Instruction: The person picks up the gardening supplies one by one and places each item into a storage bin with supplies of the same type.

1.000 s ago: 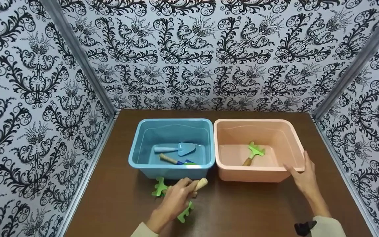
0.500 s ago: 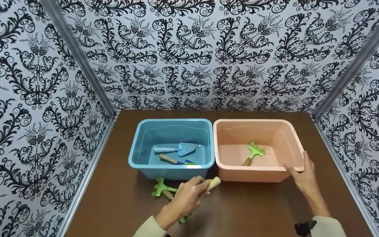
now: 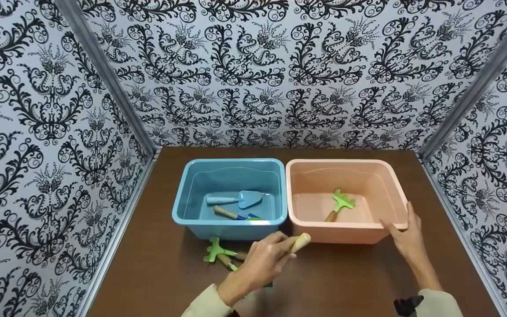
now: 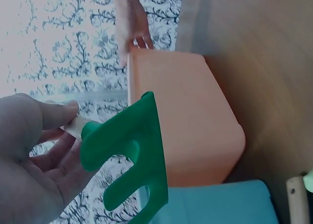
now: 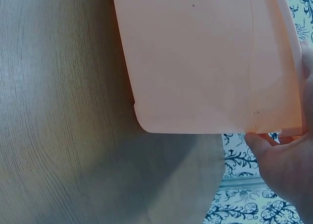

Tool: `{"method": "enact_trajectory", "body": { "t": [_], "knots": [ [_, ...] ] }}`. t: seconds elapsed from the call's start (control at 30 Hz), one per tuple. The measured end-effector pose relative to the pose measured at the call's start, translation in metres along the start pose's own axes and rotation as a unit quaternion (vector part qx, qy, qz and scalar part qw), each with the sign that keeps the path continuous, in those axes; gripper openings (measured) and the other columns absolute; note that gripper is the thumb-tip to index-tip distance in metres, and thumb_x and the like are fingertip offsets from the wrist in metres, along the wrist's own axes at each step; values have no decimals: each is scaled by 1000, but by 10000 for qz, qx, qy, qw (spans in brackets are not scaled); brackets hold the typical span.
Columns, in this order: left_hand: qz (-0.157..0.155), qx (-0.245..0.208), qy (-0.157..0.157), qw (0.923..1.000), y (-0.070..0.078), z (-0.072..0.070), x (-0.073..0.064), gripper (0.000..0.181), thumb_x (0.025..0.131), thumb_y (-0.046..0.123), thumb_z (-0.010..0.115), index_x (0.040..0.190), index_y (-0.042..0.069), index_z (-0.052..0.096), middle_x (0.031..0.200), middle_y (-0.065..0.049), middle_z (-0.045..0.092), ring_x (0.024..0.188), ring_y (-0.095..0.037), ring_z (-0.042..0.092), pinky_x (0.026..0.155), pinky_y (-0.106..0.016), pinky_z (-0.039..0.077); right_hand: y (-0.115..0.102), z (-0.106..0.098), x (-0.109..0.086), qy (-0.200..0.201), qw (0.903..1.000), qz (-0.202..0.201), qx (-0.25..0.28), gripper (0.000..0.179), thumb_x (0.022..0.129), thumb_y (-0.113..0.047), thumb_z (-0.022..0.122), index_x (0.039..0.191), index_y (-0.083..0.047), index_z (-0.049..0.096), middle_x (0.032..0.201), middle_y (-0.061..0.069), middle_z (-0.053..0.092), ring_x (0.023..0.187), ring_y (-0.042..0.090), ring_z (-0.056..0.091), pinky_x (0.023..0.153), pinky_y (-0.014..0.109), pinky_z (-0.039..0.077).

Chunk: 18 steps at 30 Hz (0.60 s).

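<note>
At the bottom of the head view, two pale sleeves (image 3: 209,304) reach in over a brown table (image 3: 324,286), and a dark strap (image 3: 407,305) sits at the right wrist. The left hand (image 3: 262,262) holds a dark green rake (image 4: 132,150), its thumb and partly curled fingers pinching the wooden handle. The handle's pale end sticks out past the fingers toward the peach bin, while the head is mostly hidden below the hand; the left wrist view shows its broad tines in full.

Just beside that hand, on the left, two more rakes lie on the table: a lime rake (image 3: 214,251) with its head near the blue bin, and a second rake (image 3: 226,261), crossing close to it and partly covered by the hand and wrist.

Well apart on the right, the right hand (image 3: 405,237) grips the near right corner of the peach bin (image 3: 337,233), thumb over the rim and fingers along the outside.

The blue bin (image 3: 236,230) stands upright just left of the peach one. Inside it are a wood-handled tool (image 3: 226,213) and, farther back, a blue trowel (image 3: 250,199). A small rake (image 3: 343,201) with green tines lies in the peach bin. Beyond the table rises a black-and-white patterned wall (image 3: 253,66).
</note>
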<state>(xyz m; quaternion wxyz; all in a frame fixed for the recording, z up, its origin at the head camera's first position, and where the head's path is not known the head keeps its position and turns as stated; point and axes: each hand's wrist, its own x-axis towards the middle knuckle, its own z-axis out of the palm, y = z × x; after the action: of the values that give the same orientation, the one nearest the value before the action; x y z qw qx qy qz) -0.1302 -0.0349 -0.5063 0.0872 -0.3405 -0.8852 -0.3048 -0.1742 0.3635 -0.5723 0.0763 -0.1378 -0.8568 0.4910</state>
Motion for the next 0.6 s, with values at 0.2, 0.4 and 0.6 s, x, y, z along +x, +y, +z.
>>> {"method": "enact_trajectory", "body": {
  "t": [0.2,0.4,0.6],
  "knots": [
    [122,-52,-233,9996,13,0,16,35,96,29,67,130,20,67,102,3,67,87,-2,61,71,-12,51,0,-1,1,63,9999,-52,68,100,93,-27,70,162,-12,-1,163,33,6,149,52,14,123,61,13],
    [565,233,-382,9974,26,4,32,35,97,30,67,130,20,68,104,4,68,88,0,61,73,-10,50,0,-1,0,116,9998,-48,134,99,93,-24,70,162,-13,-1,163,33,6,150,51,13,123,61,12],
    [1193,897,-88,9888,33,3,44,28,96,29,69,123,22,69,99,5,67,89,-5,65,68,-16,52,1,2,0,44,9999,-58,86,102,93,-28,71,161,-12,-4,162,34,5,148,54,14,122,63,12]
  ]
}}
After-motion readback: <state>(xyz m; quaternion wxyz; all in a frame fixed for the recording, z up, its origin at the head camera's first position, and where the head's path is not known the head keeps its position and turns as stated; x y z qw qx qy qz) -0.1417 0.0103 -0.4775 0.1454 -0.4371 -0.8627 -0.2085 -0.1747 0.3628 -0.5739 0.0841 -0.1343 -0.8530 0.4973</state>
